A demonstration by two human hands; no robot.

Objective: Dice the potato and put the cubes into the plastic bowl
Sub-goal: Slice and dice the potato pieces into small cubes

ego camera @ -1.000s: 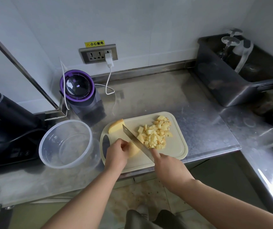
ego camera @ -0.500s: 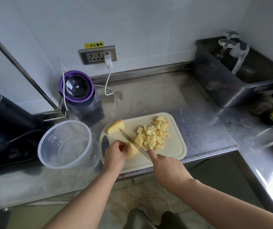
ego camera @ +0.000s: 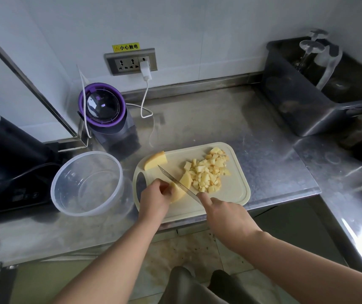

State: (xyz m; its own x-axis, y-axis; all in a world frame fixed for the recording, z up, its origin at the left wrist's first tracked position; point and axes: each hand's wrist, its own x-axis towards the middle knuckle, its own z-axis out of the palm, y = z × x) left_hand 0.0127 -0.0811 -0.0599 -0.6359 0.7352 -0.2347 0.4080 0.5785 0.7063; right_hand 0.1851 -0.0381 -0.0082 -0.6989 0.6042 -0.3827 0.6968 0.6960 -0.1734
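The left hand holds the potato with curled fingers on the cutting board, which lies at the front edge of the desk. The right hand grips the knife, and its blade stands in the potato. The cubes lie in a pile on the board's right half. The plastic bowl stands just left of the board.

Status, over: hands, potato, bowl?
Left hand holds potato on board. Right hand grips knife, blade on potato. Cubes piled on board, none in bowl. Spare wedge at board's far corner, clear of blade.
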